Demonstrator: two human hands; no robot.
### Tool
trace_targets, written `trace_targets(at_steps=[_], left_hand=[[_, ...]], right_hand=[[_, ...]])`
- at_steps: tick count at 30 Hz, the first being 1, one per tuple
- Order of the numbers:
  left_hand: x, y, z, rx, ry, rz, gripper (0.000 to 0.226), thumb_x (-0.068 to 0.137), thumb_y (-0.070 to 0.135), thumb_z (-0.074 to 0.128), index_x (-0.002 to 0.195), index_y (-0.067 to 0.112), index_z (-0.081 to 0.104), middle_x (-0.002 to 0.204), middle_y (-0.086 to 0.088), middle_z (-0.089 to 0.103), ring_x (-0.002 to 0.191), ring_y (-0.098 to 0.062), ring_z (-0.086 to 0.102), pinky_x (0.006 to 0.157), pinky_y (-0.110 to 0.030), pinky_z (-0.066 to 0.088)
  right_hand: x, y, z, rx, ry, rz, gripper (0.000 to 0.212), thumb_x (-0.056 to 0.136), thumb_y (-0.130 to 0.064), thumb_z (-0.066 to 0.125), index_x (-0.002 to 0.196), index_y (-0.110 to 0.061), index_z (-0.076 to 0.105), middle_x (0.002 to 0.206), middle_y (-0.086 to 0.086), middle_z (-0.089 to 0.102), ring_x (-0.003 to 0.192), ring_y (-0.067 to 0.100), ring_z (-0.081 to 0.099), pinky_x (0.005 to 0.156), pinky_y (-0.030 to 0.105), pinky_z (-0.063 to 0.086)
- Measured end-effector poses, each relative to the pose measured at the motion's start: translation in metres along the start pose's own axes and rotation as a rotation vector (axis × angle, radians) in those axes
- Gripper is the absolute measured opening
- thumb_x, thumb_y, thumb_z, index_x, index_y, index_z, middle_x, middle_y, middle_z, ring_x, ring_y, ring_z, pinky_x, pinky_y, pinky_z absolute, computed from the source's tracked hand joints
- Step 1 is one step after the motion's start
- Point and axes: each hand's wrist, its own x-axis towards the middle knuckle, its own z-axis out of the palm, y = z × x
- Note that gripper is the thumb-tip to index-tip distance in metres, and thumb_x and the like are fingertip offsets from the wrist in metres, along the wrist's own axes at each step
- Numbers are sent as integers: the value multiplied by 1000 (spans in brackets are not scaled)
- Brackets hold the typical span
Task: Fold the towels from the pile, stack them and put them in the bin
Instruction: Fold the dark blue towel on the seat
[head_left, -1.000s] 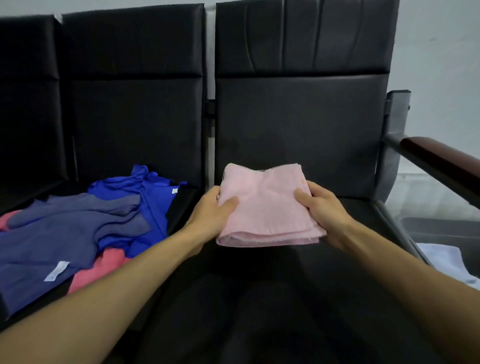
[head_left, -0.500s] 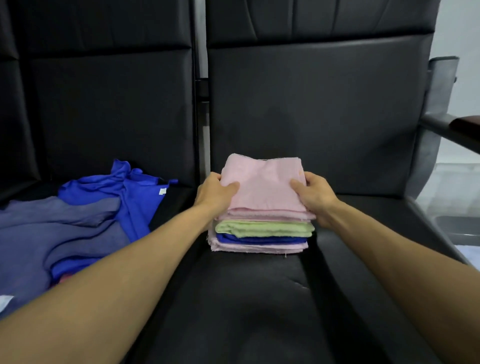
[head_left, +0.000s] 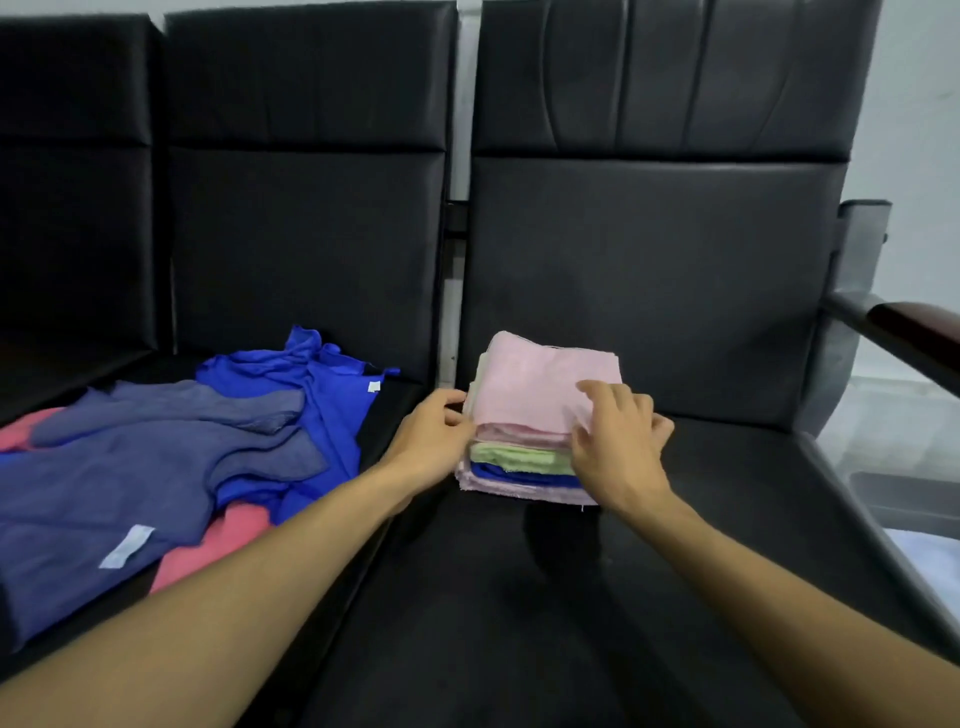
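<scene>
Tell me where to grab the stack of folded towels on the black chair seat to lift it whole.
Take the stack of folded towels at its left and right sides, fingers under the bottom pink towel, thumbs on top. Its loose layers would likely slide if pinched from above.

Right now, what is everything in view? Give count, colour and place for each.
stack of folded towels: one, pink on top, green, blue and pink below, right seat
loose towels: one pile, grey-blue, bright blue and coral, seat left of the stack
seats: three, black, in a row
armrest: one, dark brown on grey metal, far right
bin: one, grey, below the armrest, mostly cut off
left hand: one, touches the stack's left side
right hand: one, rests on the stack's front right corner
</scene>
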Motion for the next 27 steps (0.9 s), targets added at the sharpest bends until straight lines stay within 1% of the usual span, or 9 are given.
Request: trace_targets(at_steps=[3, 6, 9, 13, 17, 19, 21, 23, 27], left_hand=[[-24, -11, -23, -20, 94, -62, 35, 91, 16, 56, 126, 21, 57, 98, 7, 65, 91, -13, 61, 77, -26, 49], [-51, -23, -54, -8, 95, -83, 30, 89, 9, 56, 118, 16, 62, 90, 6, 65, 85, -10, 59, 67, -16, 43], [-81, -37, -94, 63, 102, -95, 27, 89, 5, 56, 114, 13, 65, 97, 0, 66, 93, -14, 61, 73, -19, 43], [-116, -74, -148, 170, 235, -133, 25, 88, 7, 56, 106, 19, 67, 97, -1, 69, 95, -19, 64, 76, -23, 42], [-134, -103, -180, 395, 285, -150, 29, 87, 11, 59, 115, 13, 67, 118, -12, 63, 113, -27, 58, 92, -27, 40], [-138, -115, -190, 499, 206, -161, 32, 86, 18, 59, 117, 15, 66, 122, -11, 59, 117, -30, 56, 98, -35, 43], [-140, -124, -197, 587, 96, -158, 32, 82, 27, 56, 112, 20, 67, 118, -7, 61, 113, -29, 58, 95, -38, 46], [-143, -129, -206, 609, 55, -172, 30, 84, 24, 57, 112, 22, 66, 119, -6, 61, 113, -28, 58, 95, -38, 46], [-142, -130, -217, 483, 171, -191, 27, 90, 20, 59, 117, 15, 65, 123, -7, 64, 116, -25, 57, 96, -31, 45]], right_hand=[[-24, -30, -5, 30, -105, -112, 46, 91, -12, 50, 136, -23, 43, 137, -1, 44, 125, 20, 36, 103, 37, 24], [-39, -63, -10, 122, -218, -222, 33, 93, -16, 53, 126, -19, 54, 129, 3, 52, 116, 22, 44, 99, 34, 36], [-54, -95, -10, 170, -296, -293, 27, 93, -18, 55, 119, -13, 61, 119, 6, 59, 111, 23, 52, 93, 29, 40], [-68, -135, 0, 200, -384, -312, 21, 90, -18, 59, 109, -13, 66, 110, 7, 68, 105, 22, 62, 89, 28, 44], [-80, -170, 20, 251, -488, -277, 24, 90, -19, 58, 113, -15, 67, 112, 3, 70, 108, 17, 63, 88, 20, 41], [-83, -188, 34, 296, -520, -293, 26, 90, -18, 58, 114, -15, 67, 114, 2, 69, 104, 15, 62, 84, 17, 41], [-85, -203, 45, 341, -550, -315, 27, 91, -18, 59, 116, -16, 67, 116, 0, 68, 97, 9, 59, 79, 12, 36], [-86, -220, 55, 388, -561, -325, 30, 91, -19, 61, 120, -17, 66, 120, -3, 67, 101, 10, 60, 81, 11, 35], [-79, -253, 71, 495, -522, -301, 34, 89, -9, 59, 121, -18, 67, 122, -5, 66, 102, 5, 57, 81, 9, 35]])
